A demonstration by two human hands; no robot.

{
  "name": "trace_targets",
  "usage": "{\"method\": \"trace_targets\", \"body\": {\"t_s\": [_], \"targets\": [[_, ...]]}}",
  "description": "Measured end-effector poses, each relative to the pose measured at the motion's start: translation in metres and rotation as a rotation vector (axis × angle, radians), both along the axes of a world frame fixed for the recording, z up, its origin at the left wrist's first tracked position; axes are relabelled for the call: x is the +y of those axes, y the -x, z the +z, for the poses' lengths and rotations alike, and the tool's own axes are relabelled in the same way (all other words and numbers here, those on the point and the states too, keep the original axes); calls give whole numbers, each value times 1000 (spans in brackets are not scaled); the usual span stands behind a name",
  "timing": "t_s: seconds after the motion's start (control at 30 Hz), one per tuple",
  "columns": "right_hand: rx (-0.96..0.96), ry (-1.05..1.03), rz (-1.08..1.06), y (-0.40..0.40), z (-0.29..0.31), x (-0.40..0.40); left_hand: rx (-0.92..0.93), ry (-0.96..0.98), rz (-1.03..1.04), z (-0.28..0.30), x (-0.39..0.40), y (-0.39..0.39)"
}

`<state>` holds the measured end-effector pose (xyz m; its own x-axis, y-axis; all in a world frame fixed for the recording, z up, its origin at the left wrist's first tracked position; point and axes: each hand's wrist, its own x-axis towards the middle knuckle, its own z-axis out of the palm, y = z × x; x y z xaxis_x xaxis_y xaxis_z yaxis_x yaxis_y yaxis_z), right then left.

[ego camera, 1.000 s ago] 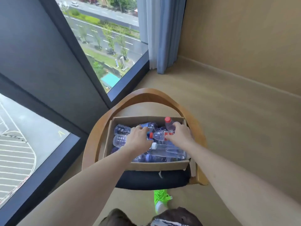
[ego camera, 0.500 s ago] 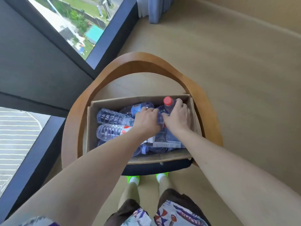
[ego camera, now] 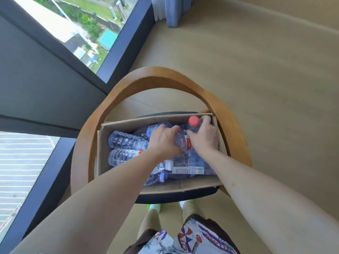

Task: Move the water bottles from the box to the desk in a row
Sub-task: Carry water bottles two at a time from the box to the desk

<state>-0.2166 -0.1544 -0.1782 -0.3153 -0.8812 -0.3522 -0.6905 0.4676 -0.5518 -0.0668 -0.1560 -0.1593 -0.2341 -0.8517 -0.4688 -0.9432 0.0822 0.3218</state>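
Inside the cardboard box (ego camera: 117,143) on the chair (ego camera: 128,88), a red-capped bottle (ego camera: 193,125) is gripped by the right hand (ego camera: 203,138) and another bottle (ego camera: 180,143) by the left hand (ego camera: 163,140); full, smooth and probably slippery, they are best grasped mid-body
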Motion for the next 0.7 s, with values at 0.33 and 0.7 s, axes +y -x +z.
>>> {"method": "trace_targets", "body": {"t_s": [0.33,0.7], "targets": [[-134,41,-39,14,50,-9,446,-63,549,74,-23,0],[-755,357,-285,18,200,-34,1164,-339,915,207,-58,0]]}}
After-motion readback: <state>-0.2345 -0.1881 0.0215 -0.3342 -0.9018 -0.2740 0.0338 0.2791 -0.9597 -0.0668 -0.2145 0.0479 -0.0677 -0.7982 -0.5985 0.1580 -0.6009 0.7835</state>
